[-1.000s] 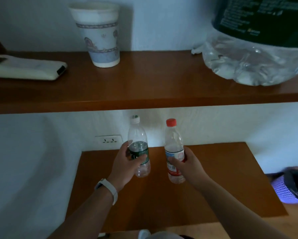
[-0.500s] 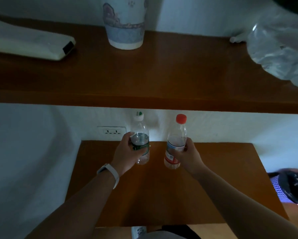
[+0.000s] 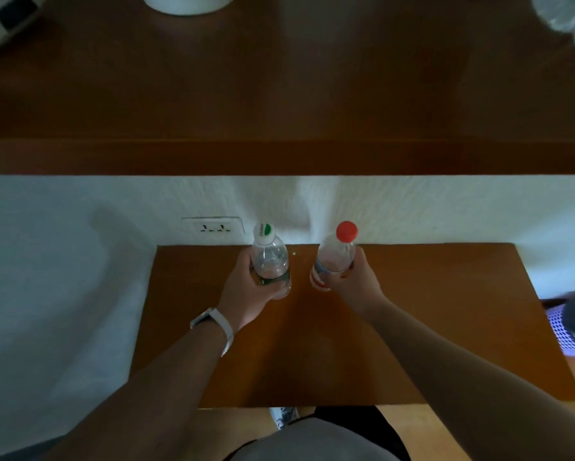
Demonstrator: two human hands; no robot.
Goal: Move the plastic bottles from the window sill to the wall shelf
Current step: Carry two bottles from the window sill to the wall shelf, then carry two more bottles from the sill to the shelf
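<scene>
My left hand [image 3: 246,289] grips the clear white-capped plastic bottle [image 3: 270,261], my right hand [image 3: 354,282] the clear red-capped plastic bottle [image 3: 335,257]; lifting, either could bump the brown wooden wall shelf [image 3: 279,158].

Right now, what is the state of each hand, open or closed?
Left hand: closed, holding the white-capped bottle.
Right hand: closed, holding the red-capped bottle.

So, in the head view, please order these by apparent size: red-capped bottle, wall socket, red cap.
1. red-capped bottle, though the right hand covers part of it
2. wall socket
3. red cap
</scene>
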